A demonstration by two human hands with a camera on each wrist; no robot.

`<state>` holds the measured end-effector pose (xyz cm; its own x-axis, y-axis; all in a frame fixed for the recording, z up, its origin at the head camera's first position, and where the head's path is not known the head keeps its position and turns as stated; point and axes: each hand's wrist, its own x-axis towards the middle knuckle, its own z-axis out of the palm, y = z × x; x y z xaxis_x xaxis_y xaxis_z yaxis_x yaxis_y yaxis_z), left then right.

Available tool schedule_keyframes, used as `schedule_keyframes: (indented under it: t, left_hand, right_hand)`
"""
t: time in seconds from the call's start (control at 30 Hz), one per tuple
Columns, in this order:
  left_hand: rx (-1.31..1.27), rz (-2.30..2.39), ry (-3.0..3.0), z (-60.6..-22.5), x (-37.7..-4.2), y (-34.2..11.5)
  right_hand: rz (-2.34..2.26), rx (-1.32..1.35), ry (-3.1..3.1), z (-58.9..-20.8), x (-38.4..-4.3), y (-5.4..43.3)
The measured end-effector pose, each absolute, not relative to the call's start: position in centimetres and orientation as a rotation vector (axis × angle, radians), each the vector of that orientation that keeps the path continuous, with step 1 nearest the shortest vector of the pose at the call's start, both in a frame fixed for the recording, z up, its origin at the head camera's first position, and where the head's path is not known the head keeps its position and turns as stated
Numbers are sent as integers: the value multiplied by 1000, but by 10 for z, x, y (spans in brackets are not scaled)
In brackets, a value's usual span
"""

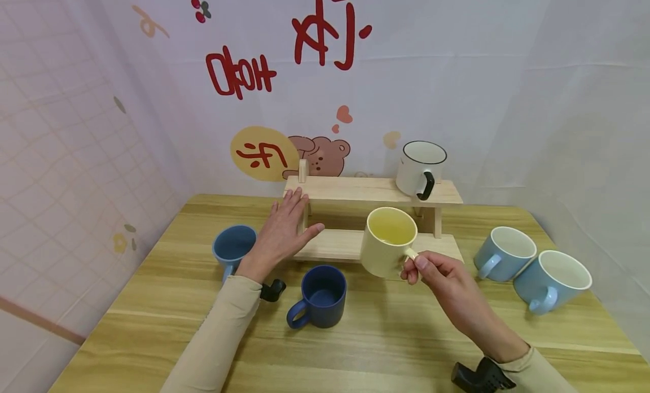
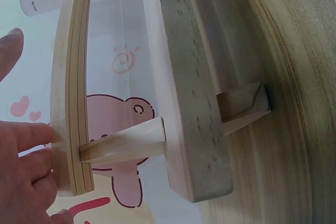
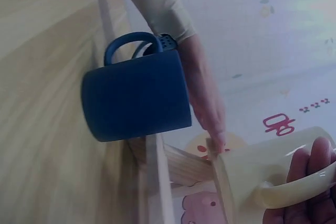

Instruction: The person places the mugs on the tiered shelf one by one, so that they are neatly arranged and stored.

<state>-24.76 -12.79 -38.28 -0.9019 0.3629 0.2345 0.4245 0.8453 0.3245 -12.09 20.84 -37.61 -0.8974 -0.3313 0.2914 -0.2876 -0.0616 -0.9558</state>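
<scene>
One yellow mug (image 1: 382, 250), in head and right-wrist views only

Left hand (image 1: 284, 226) touches the wooden shelf's (image 1: 350, 188) left end, thumb splayed — right hand (image 1: 452, 291) pinching, in front of it.

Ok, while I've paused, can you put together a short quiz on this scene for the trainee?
1. By which part does the right hand hold the yellow mug?
2. True or false, for the left hand: it is gripping a mug.
3. In the head view, where along the upper board of the wooden rack does the white mug stand? A) near the left end; B) at the middle; C) near the right end.

Key: 1. By the handle. 2. False; it touches the rack's upper board. 3. C.
</scene>
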Motion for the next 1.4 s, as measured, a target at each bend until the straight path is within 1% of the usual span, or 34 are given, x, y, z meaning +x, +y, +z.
schedule_keyframes:
  t: [0.3,0.63,0.9,1.4]
  left_hand:
    - [-610,-563,-2859,-382,-248,-128]
    - [-610,-569,-2860,-383,-248,-128]
    - [-604,-578,-2862,-384,-248,-129]
    - [-601,-576,-2857,-385,-247,-127]
  right_hand:
    - [-2294,-643,2096,-363,-135,192]
    - [-2350,-545,2152,-352,-151,177]
    - [-2447,-576,2121,-351,-168,167]
    - [-2599,-522,2162,-345,-192,150]
